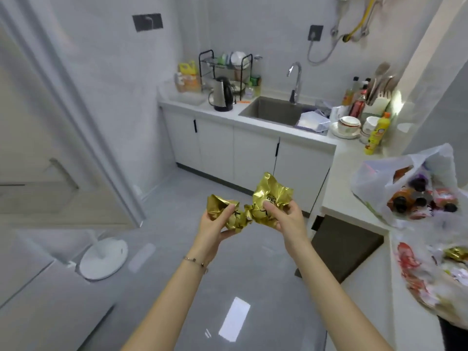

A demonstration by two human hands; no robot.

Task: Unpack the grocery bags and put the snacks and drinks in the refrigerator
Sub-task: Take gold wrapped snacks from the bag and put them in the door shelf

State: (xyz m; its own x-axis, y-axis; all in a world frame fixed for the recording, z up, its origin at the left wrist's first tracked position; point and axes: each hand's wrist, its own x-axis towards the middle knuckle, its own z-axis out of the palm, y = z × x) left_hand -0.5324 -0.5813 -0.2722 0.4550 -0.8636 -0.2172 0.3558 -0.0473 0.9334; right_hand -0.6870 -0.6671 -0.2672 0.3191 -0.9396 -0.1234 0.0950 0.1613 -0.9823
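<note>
My left hand [215, 224] grips a crumpled gold foil snack packet [222, 210], held out over the floor. My right hand [288, 219] grips a second gold foil snack packet [272, 198] just to the right, and the two packets touch in the middle. On the counter at the right stands a white plastic grocery bag [374, 178] with dark-capped drink bottles [405, 198] and snacks inside. A second plastic bag [417, 279] with red print lies at the lower right, with another gold packet [458, 253] in it. The refrigerator is not in sight.
A white L-shaped counter [339, 188] runs along the back and right, with a sink [273, 110], a tap, a kettle [222, 97], a dish rack, bowls and bottles. A white fan base [103, 257] stands on the grey floor at the left, beside a door frame.
</note>
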